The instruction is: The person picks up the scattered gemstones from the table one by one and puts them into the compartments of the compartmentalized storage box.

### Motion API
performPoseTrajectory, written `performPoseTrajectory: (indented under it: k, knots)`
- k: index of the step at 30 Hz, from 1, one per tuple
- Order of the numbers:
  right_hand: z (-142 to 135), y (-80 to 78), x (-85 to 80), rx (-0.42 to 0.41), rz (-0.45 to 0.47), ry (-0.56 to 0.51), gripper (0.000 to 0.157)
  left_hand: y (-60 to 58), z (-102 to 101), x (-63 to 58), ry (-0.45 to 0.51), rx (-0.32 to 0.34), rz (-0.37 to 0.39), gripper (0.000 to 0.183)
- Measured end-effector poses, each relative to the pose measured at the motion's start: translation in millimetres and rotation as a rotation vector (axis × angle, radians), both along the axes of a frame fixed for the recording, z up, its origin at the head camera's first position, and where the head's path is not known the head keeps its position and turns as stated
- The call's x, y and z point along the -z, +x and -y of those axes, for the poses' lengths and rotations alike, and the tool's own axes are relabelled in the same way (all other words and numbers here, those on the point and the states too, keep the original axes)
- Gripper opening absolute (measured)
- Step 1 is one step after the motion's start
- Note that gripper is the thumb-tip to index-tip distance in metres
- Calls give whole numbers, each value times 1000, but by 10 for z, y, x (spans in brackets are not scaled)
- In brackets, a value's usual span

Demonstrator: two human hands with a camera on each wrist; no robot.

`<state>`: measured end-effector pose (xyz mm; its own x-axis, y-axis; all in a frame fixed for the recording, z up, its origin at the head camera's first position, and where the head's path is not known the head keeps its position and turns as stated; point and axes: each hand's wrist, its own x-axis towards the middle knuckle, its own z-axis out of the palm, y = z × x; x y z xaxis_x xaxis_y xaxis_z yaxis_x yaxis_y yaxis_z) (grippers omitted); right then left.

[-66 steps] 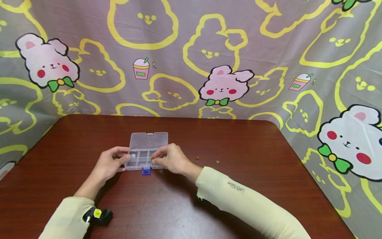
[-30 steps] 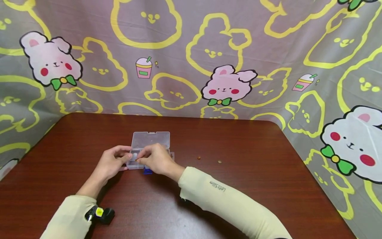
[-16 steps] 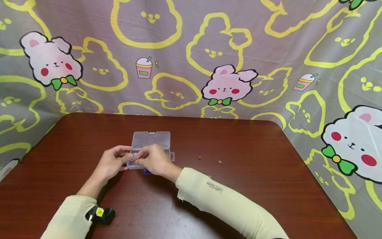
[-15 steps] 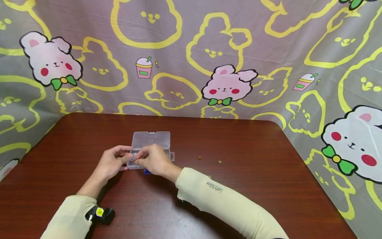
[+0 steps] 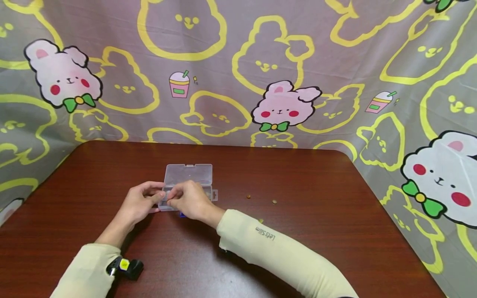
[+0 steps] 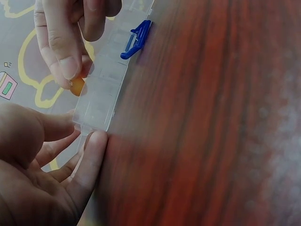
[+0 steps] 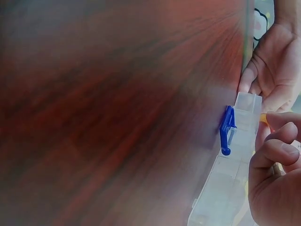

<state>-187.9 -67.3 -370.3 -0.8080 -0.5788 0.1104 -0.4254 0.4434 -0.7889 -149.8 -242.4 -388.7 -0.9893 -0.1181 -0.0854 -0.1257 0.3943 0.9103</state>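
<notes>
A clear plastic compartment box lies on the table with its lid raised toward the back and a blue latch on its front side. My left hand holds the box's left end between thumb and fingers. Over the left compartments, my right hand pinches a small rounded orange bead between thumb and forefinger. In the right wrist view, that bead shows right beside the box wall, mostly covered by the fingers. From the head view, the right hand hides much of the compartments.
To the right of the box lie a small orange-brown bead and a dull yellowish one. A small yellow piece shows at the right sleeve's edge. Behind the brown table hangs a patterned cloth.
My right hand has moved left, from the box's middle-right compartments to its left ones, slowing lately. The yellow piece by the sleeve has come into view. The left hand keeps its hold.
</notes>
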Motion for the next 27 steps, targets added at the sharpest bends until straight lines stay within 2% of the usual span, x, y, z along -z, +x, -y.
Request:
performPoseTrajectory:
  k: [12, 27]
  knots:
    - [3, -6, -21, 12, -11, 4, 4, 7, -4, -12, -10, -6, 12, 37]
    - [-137, -25, -35, 5, -7, -15, 5, -4, -4, -2, -9, 3, 5, 37]
